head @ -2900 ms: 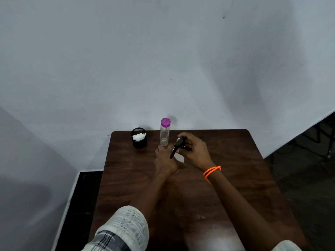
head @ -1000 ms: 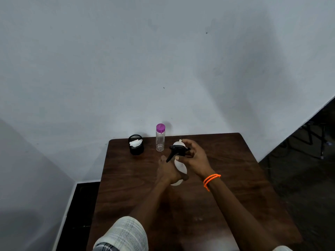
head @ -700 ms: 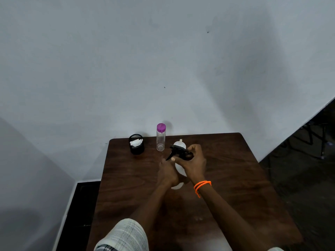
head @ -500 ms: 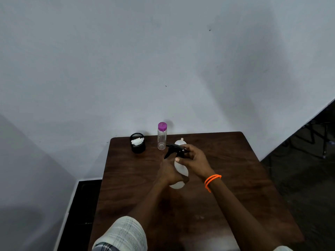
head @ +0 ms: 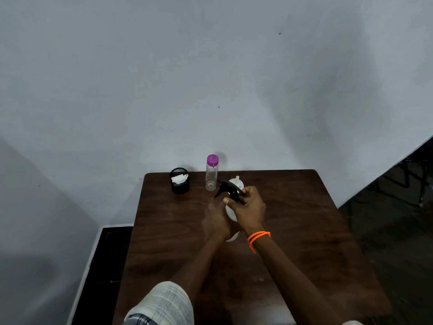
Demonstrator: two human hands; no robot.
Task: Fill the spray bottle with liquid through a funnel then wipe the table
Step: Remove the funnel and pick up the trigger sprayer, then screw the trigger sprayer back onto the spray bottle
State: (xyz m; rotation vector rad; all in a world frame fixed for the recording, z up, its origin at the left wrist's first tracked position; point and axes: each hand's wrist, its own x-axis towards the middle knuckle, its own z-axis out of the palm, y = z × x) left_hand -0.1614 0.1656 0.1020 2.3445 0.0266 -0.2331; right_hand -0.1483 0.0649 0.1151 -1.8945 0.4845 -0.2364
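Note:
A white spray bottle (head: 230, 213) stands on the brown table (head: 304, 231), near its middle. My left hand (head: 216, 222) grips the bottle's body low on its left side. My right hand (head: 249, 207) is curled round the black trigger head (head: 228, 187) on top of the bottle. Behind the head lies a white funnel (head: 237, 181), partly hidden. A clear bottle with a purple cap (head: 211, 172) stands upright at the table's back edge. A black mesh cup (head: 180, 181) with a white cloth in it stands to its left.
The table stands against a white wall (head: 210, 90). Dark floor (head: 398, 219) lies to the right of the table and a dark strip of floor to its left. The front half of the table holds only my forearms.
My right hand has kept turning back and forth on the trigger head while my left hand holds the bottle's body. The bottle has stayed in place.

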